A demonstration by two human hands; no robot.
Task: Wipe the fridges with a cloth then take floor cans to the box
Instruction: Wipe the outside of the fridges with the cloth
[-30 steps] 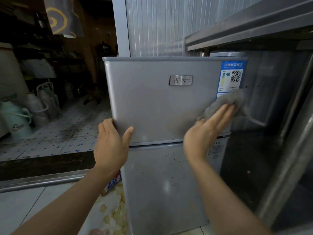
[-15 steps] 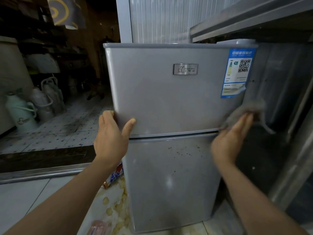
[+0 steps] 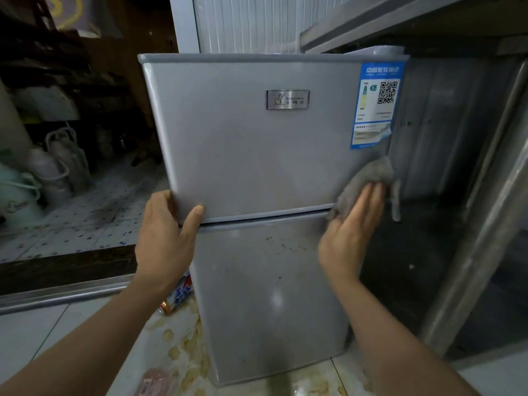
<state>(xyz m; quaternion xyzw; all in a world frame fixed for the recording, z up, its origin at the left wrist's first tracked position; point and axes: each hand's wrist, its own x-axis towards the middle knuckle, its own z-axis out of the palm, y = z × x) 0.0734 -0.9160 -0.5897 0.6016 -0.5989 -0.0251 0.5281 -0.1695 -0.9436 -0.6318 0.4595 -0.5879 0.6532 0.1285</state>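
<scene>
Item: small two-door fridge, silver, upright on floor; upper door w/ badge centre, blue label top-right corner; lower door spotted w/ brown specks, looks unwiped.
Left hand: grips upper door's lower-left corner, thumb on front face, fingers wrapped round the edge; steadying, by the look.
Right hand: flat, fingers straight, pressing grey cloth on upper door's lower-right corner, just under label, at the seam btwn doors; cloth tail hangs off right edge.
Hands well apart, one at each lower corner.
Key relation: dirty lower door lies directly below the cloth hand; seam runs left-right; right hand nearer, so likely next stroke = down or leftward along seam (judgement only).
Can: on floor, on its side, left of fridge base, partly hidden behind left forearm; left hand nearer; not yet picked up.
Floor: yellowish spill patches near fridge foot.
Box: not in view.
</scene>
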